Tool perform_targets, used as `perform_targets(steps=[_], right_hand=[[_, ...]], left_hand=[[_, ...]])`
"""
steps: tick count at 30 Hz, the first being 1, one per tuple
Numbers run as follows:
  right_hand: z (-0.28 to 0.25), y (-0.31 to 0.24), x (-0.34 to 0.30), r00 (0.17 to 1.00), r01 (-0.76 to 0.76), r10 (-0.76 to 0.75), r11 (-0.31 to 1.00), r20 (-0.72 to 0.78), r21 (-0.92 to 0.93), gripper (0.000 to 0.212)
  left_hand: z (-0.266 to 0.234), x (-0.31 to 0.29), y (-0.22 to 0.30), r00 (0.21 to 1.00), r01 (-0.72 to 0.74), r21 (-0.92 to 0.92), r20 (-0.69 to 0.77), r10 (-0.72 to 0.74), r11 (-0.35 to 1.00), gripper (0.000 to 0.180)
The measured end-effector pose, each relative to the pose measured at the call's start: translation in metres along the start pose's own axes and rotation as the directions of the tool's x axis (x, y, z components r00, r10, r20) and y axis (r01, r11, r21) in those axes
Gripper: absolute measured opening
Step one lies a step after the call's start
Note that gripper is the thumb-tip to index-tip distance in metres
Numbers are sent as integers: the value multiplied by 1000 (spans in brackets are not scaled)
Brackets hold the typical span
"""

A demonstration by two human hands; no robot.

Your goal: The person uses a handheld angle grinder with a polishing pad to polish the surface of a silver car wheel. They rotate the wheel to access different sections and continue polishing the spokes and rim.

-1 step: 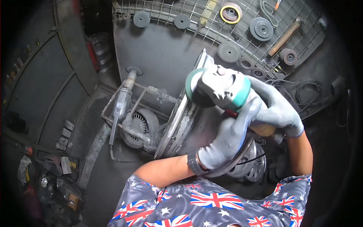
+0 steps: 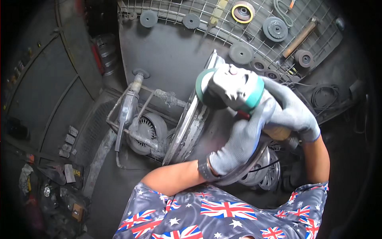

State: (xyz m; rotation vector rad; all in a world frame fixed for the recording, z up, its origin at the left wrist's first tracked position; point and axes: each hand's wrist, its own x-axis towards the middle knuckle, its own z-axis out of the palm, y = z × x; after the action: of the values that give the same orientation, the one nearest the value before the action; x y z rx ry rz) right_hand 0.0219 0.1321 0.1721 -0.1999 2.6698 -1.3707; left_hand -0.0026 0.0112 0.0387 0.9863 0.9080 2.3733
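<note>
Both of my hands, in grey knit gloves, are closed around an angle grinder (image 2: 234, 85) with a pale grey head and a teal band. My left hand (image 2: 238, 145) wraps it from below, near its body. My right hand (image 2: 292, 111) grips it further back on the right. At the grinder's left end shows a green-rimmed disc (image 2: 205, 81). This disc lies close against the upper rim of a large, scuffed metal wheel (image 2: 187, 133); whether they touch, I cannot tell. Parts of the tool's rear are hidden by my gloves.
A wire rack (image 2: 167, 8) at the back carries several abrasive discs and a hammer (image 2: 300, 38). Left of the wheel stands a metal frame with a long handle tool (image 2: 127, 109). More wheel rims (image 2: 268, 171) lie below my hands. Clutter, including a small box (image 2: 77, 212), sits at the lower left.
</note>
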Motion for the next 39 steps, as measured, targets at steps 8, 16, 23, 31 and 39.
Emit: perform_targets(steps=[8,16,23,31,39], right_hand=[[13,-7,-3,998,30,-32,999,-57,-37,82],[64,-25,-40,986,47,18,921,164,-387,81],[25,-21,-15,998,53,-61,938,-14,-343,77],[16,-19,-4,991,15,-39,984,-129,-180,80],[22,-14,-10,995,49,-68,972,-74,-230,85]], left_hand=[[-1,-15,6,992,120,-99,43,-117,988,48],[-17,-117,-27,893,446,-358,240,-380,821,50],[-8,-46,-26,989,42,-207,145,-12,977,53],[-17,-3,-7,992,-7,-10,123,9,1000,50],[-8,-26,-5,993,80,-131,95,-68,988,49]])
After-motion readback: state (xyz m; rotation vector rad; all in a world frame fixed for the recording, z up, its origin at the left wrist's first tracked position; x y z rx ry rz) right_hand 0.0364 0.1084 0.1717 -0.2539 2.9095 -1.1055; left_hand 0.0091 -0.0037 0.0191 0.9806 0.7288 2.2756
